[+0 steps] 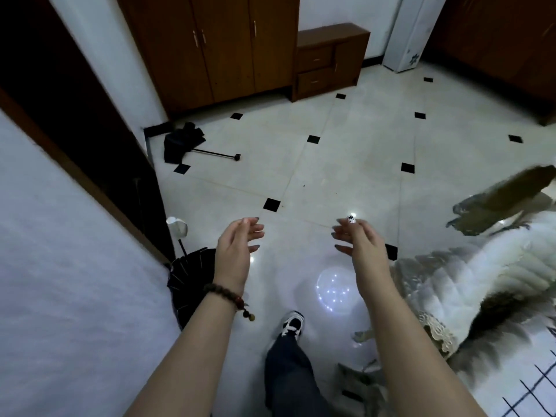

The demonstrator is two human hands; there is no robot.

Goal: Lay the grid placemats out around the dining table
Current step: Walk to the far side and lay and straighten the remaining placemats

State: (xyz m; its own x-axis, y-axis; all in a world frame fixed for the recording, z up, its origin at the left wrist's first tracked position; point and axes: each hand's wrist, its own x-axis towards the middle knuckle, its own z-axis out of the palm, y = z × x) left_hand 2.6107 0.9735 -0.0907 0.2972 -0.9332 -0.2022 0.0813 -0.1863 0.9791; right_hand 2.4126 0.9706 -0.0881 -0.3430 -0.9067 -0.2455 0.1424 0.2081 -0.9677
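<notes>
A white placemat with a black grid pattern [538,392] lies at the lower right corner, on a tabletop under a blurred white and grey patterned cloth [469,284]. Both hands, left [237,251] and right [358,239], hover empty with fingers loosely spread above the glossy white tiled floor [346,164], well apart from the placemat.

Bare tiled floor [346,164] lies open ahead of both empty, loosely open hands, left hand [237,248] and right hand [358,239]. On the left a wall [60,296] and a black umbrella [189,284] crowd in; on the right a patterned table covering [481,281] blocks the way.
</notes>
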